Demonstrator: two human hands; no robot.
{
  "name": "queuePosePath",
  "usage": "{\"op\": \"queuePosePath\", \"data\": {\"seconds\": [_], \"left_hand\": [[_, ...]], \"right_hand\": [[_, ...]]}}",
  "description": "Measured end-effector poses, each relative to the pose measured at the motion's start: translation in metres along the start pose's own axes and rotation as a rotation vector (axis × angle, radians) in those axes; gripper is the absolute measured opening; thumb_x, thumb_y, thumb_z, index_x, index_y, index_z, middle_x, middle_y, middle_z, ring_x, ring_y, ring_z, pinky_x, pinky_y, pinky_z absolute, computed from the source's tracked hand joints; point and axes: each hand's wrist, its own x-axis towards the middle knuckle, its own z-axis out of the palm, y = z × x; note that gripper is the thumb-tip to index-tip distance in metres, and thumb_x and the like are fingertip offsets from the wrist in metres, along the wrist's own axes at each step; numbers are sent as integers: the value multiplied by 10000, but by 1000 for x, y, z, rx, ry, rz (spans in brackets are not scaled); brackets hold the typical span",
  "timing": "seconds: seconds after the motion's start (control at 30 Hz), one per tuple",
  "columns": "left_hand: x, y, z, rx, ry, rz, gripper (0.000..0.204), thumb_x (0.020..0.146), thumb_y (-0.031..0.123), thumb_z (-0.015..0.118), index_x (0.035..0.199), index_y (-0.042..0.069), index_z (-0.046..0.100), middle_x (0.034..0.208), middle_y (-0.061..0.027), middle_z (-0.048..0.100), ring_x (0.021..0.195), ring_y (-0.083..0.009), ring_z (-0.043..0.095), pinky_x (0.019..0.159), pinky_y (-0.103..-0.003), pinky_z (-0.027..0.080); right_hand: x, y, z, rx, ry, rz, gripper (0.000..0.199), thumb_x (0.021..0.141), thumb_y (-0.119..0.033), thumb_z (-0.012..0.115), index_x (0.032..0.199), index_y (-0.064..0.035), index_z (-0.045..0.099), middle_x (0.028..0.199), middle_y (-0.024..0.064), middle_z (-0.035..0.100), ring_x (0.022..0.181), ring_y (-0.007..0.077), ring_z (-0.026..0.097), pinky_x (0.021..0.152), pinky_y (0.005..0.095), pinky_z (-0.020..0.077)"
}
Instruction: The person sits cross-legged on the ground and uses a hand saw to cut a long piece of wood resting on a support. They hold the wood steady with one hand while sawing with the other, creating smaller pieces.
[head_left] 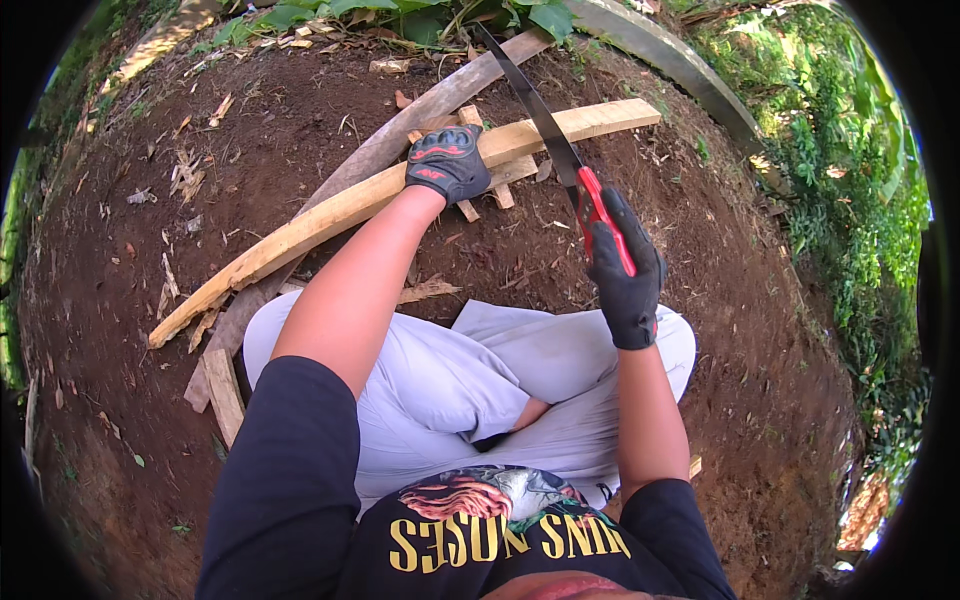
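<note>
A long pale wooden plank (pixel 330 220) lies slantwise before me, its far right end raised on small wood blocks (pixel 515 172). My left hand (pixel 446 163), in a black and red glove, is closed over the plank near those blocks. In my right hand (pixel 628 265), also gloved, is the red and black handle of a hand saw (pixel 540 112). Its dark blade crosses the plank to the right of my left hand and points away from me. Whether the teeth have cut into the wood cannot be made out.
A weathered grey board (pixel 400 132) runs under the plank along the brown soil (pixel 110 270). A short wood offcut (pixel 224 395) lies by my left knee. My crossed legs (pixel 430 375) are close behind the work. Chips are scattered about; green plants (pixel 850 200) grow at the right.
</note>
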Motion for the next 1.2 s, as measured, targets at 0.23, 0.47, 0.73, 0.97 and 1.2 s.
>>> {"op": "queuePosePath", "data": {"seconds": [0.23, 0.47, 0.73, 0.97, 1.2], "left_hand": [[0, -7, 1, 22, -20, -9, 560, 886, 219, 642, 1434, 117, 685, 1323, -227, 742, 1253, -436, 703, 1094, -529, 546], [-2, -3, 0, 22, -11, 10, 575, 883, 216, 660, 1444, 94, 675, 1350, -232, 729, 1258, -421, 704, 1087, -517, 557], [1, -3, 2, 32, 24, -4, 456, 891, 267, 691, 1308, 85, 723, 1307, -233, 735, 1232, -408, 714, 1067, -505, 569], [5, -12, -2, 30, -8, 7, 434, 902, 279, 663, 1285, 95, 753, 1323, -243, 726, 1231, -419, 714, 1075, -515, 565], [7, -14, 2, 29, -3, 22, 438, 924, 282, 639, 1303, 96, 754, 1323, -240, 728, 1243, -415, 711, 1078, -518, 559]], "right_hand": [[-73, -1, -96, -119, -36, -30, 460, 1039, -188, 730, 1487, -86, 703, 1168, 118, 814, 757, 110, 670, 725, 318, 574], [18, -16, -7, -16, -79, 27, 444, 1040, -194, 724, 1471, -87, 707, 1361, 185, 773, 1302, 290, 729, 1108, 402, 543], [22, -12, -6, 22, -119, 74, 429, 1039, -172, 731, 1461, -94, 713, 1439, 173, 736, 1332, 289, 712, 1131, 399, 527], [-92, -41, -114, -79, -77, 143, 443, 1026, -114, 703, 1462, -32, 701, 1386, 199, 753, 1183, 291, 758, 1050, 408, 567], [-8, -13, -14, -46, -37, -28, 420, 1041, -153, 728, 1448, -52, 713, 1392, 181, 759, 1271, 270, 743, 1080, 394, 561]]}}
